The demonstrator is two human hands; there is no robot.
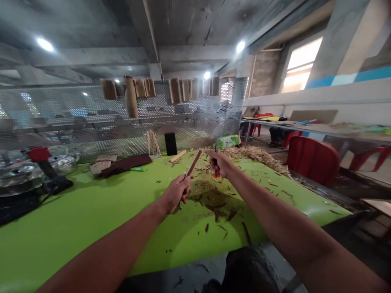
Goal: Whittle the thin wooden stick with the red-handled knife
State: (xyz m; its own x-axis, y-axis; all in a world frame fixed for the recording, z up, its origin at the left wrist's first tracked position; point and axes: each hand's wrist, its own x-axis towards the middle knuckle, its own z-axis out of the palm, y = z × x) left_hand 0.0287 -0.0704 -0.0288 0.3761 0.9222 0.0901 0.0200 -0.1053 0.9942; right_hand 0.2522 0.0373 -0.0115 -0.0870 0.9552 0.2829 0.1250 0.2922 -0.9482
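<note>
Near the middle of the green table [106, 211], my left hand [179, 190] is closed around the lower end of a flat wooden strip [193, 164], which tilts up and to the right. My right hand [220, 162] is closed round the handle of an upright tool with a dark blade [216, 144] and a red-and-black handle. The tool stands just right of the strip, with a gap between them. Dark shavings [218, 209] lie scattered below both hands.
Pale shavings [259, 156] are heaped at the back right, beside a green packet [228, 141]. A brown sheet [128, 165], a wooden stick [178, 156] and a black block [170, 144] lie or stand toward the perforated screen [122, 134]. A red chair [313, 160] stands right.
</note>
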